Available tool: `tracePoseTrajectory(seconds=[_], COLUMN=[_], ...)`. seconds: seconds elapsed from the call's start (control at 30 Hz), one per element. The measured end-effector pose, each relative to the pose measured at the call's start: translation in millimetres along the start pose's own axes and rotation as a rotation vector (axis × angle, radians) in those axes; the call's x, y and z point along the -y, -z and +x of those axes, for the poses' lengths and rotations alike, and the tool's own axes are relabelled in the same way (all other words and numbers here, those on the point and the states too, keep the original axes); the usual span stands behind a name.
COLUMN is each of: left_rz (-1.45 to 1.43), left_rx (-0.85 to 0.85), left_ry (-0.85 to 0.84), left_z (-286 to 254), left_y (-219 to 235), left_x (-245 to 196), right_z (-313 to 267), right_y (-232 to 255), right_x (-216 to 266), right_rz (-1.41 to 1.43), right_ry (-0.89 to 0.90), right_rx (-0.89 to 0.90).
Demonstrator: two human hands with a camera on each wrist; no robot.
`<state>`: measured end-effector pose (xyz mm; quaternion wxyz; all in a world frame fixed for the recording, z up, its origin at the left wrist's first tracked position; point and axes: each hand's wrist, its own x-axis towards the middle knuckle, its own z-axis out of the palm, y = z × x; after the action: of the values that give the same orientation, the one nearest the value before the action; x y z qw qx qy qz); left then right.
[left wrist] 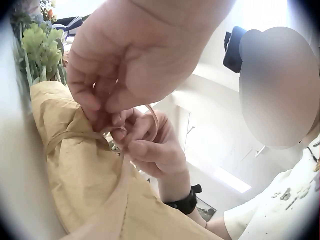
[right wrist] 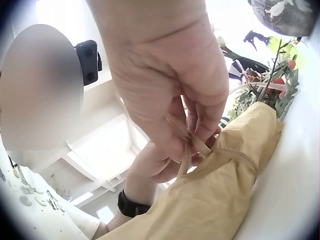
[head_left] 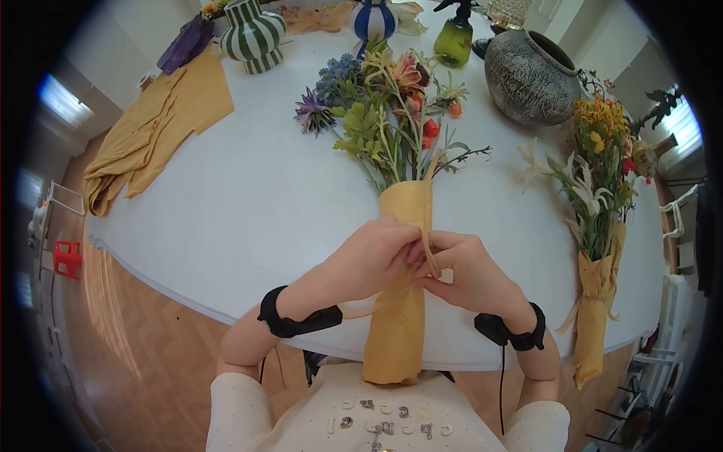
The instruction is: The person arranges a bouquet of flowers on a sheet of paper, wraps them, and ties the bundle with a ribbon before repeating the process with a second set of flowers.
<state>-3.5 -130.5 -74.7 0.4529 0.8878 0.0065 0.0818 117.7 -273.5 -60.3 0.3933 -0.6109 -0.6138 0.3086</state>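
Observation:
A bouquet of mixed flowers (head_left: 403, 113) lies wrapped in tan paper (head_left: 395, 331) at the table's front edge, stems toward the person. A thin beige ribbon (right wrist: 235, 156) circles the wrap. Over its middle, the left hand (head_left: 373, 252) pinches the ribbon at the wrap, its fingertips partly hidden. Close against it, the right hand (head_left: 471, 275) holds a loop of the ribbon between thumb and fingers. In the left wrist view the left hand (left wrist: 145, 55) covers part of the crossing, and a loose ribbon end (left wrist: 107, 215) hangs down over the paper.
On the right lies a second wrapped bouquet (head_left: 595, 301). Folded tan paper (head_left: 162, 128) rests at the left. Along the back stand a green-striped vase (head_left: 252, 38), a blue-striped vase (head_left: 373, 21), a green spray bottle (head_left: 453, 41) and a grey pot (head_left: 531, 79).

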Motion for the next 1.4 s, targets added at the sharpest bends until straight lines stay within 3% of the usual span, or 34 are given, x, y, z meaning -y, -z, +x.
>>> tracePoseTrajectory(seconds=[0.13,0.2,0.27,0.3,0.43,0.53,0.67,0.77,0.83,0.9,0.93,1.0,1.03,1.07,1.1,1.13,1.2,1.33,1.4], left_rz=[-0.051,-0.062,-0.075,-0.152,-0.176,-0.17,-0.128,0.081,0.277,0.276,0.269,0.194,0.122,0.121,-0.017,-0.158,-0.225,-0.311,-0.284], left_rx=[-0.037,-0.056,-0.073,-0.058,0.019,-0.011,-0.041,-0.067,0.044,0.113,0.185,0.212,0.237,0.207,0.28,0.356,0.348,0.394,0.472], left_ry=[0.042,0.024,0.006,0.082,0.263,0.156,0.197,0.218,0.427,0.42,0.407,0.388,0.363,0.353,0.418,0.477,0.465,0.411,0.408], left_z=[-1.5,-2.6,-2.2,-1.1,2.0,-0.6,-1.2,-6.6,-13.8,-18.1,-20.3,-20.2,-17.7,-15.3,-13.6,-12.1,-8.8,-8.1,-7.5], left_y=[-2.2,-2.6,-1.9,0.3,8.6,4.1,4.1,11.7,17.3,14.6,12.8,12.1,13.9,17.1,21.0,23.4,18.8,7.7,12.7], left_x=[1.8,5.3,3.9,-0.8,-7.9,3.8,-1.6,-2.8,6.1,10.1,12.9,23.8,28.3,30.4,32.1,33.9,39.3,43.4,47.2], right_z=[-3.0,-0.3,4.5,6.2,5.4,1.3,-1.8,-9.7,-21.0,-32.5,-32.8,-31.5,-28.8,-25.2,-20.8,-15.4,-3.7,14.4,22.4], right_y=[-11.3,-18.7,-23.3,-24.5,-22.3,-19.0,-14.0,-6.6,-2.2,0.9,0.3,3.7,6.4,6.8,5.5,-0.5,-16.9,-36.7,-40.4], right_x=[-8.3,-0.1,-1.9,-3.9,-10.6,-11.1,-15.6,-15.8,-19.8,-28.0,-30.2,-31.4,-32.5,-34.2,-36.7,-44.7,-58.6,-47.2,-47.8], right_rz=[-0.233,-0.56,-0.719,-0.879,-0.93,-1.019,-0.824,-0.777,-0.786,-0.569,-0.57,-0.312,-0.333,-0.179,-0.025,-0.052,0.65,0.707,0.945], right_ry=[0.084,0.204,0.288,0.374,0.338,0.292,0.234,0.198,0.187,0.007,0.01,-0.221,-0.209,-0.354,-0.495,-0.481,-0.447,-0.436,-0.435], right_rx=[-0.104,-0.28,-0.342,-0.404,-0.485,-0.43,-0.404,-0.318,-0.245,-0.084,-0.081,0.052,0.059,0.022,-0.015,-0.005,-0.112,-0.13,-0.091])
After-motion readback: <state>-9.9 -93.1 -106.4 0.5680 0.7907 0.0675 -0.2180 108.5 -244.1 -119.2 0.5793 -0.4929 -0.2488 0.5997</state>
